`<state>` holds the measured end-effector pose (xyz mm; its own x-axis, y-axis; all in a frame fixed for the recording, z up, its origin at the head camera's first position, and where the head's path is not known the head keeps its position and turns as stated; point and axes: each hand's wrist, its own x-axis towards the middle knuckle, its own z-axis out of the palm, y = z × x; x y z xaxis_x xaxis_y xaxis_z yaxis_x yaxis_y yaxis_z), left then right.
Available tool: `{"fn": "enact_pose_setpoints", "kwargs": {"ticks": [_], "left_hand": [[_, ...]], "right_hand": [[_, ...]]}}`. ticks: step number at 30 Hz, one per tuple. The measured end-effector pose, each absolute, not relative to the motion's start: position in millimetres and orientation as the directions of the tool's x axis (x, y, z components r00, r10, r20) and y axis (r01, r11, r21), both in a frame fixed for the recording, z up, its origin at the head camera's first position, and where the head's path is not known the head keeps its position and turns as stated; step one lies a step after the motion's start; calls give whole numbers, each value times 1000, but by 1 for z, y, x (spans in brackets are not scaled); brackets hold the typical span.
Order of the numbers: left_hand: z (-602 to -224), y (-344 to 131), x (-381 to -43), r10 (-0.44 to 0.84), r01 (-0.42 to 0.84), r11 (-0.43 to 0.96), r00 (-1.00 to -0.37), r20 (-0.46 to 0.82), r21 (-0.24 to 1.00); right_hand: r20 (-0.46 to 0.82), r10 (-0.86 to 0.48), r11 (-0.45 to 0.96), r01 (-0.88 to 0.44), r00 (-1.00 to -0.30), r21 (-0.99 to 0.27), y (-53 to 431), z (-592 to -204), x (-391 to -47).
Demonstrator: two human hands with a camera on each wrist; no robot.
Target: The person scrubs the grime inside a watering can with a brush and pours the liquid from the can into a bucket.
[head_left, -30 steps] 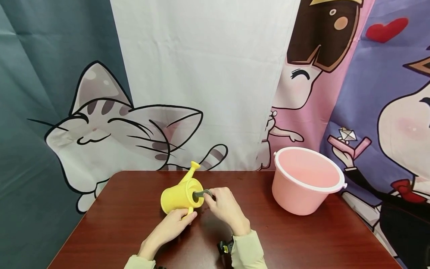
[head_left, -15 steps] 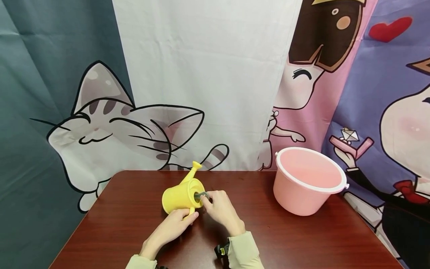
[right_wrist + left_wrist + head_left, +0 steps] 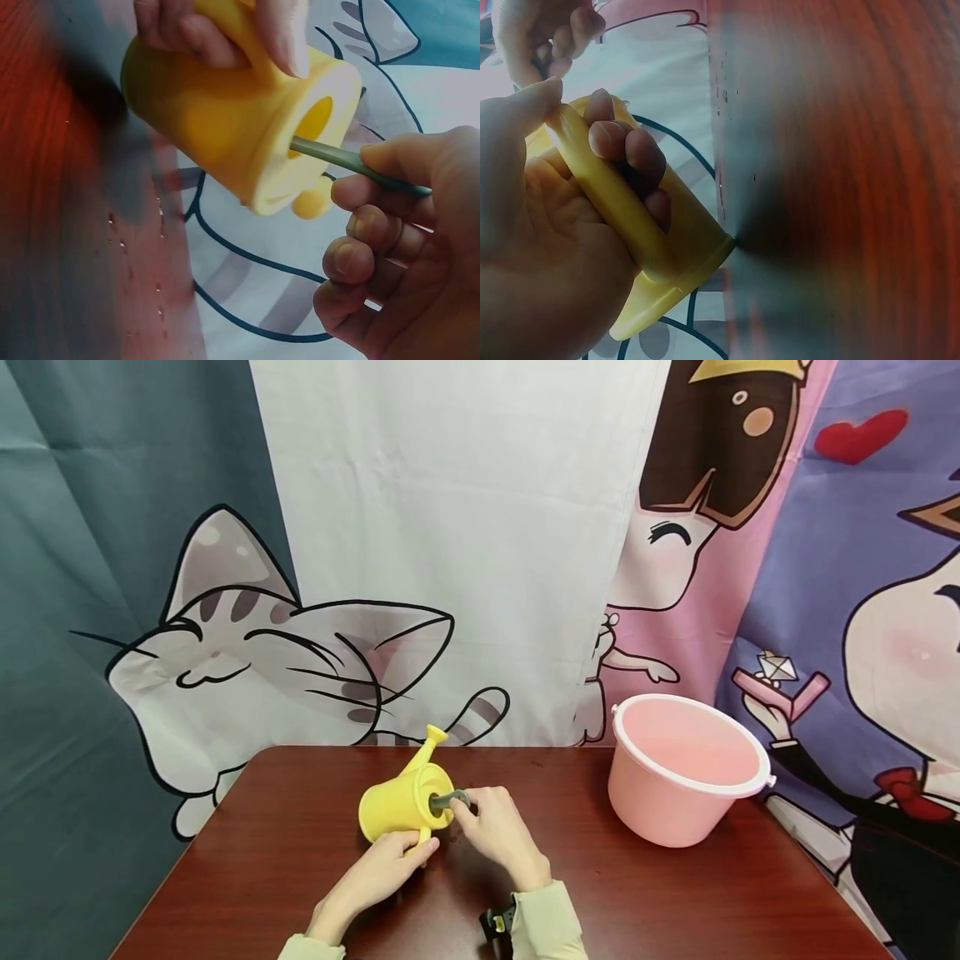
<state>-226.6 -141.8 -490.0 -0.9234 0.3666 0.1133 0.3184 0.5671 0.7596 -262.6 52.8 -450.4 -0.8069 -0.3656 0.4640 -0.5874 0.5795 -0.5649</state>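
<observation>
A yellow watering can (image 3: 392, 808) lies tilted over the table, its mouth facing right and its spout pointing up and away. My left hand (image 3: 378, 868) grips the can's handle; in the left wrist view the fingers wrap round that handle (image 3: 604, 184). Between thumb and fingers, my right hand (image 3: 498, 833) pinches a slim grey-green stick-like handle (image 3: 337, 156). The far end of this tool is inside the can's round opening and hidden, so its kind cannot be told.
On the right of the brown table (image 3: 637, 902) stands a pink bucket (image 3: 663, 814) with a white rim. Small water drops (image 3: 122, 244) dot the table near the can. A cartoon-printed curtain (image 3: 465, 527) hangs behind the table's back edge.
Over the second, my right hand has shifted slightly left, bringing the grey-green handle a little further into the can. The left hand and watering can stay about where they were.
</observation>
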Motion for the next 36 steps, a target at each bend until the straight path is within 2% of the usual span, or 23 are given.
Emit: {"fn": "enact_pose_setpoints", "kwargs": {"ticks": [17, 23, 36], "left_hand": [[-488, -142, -224, 360, 286, 581, -930, 75, 762], [-488, -140, -225, 378, 322, 565, -919, 108, 760], [-492, -140, -227, 380, 337, 583, -917, 118, 740]], "right_hand": [[497, -366, 562, -612, -787, -556, 65, -435, -259], [506, -351, 581, -607, -788, -542, 65, -438, -260], [420, -326, 556, -531, -847, -639, 56, -458, -267]]}}
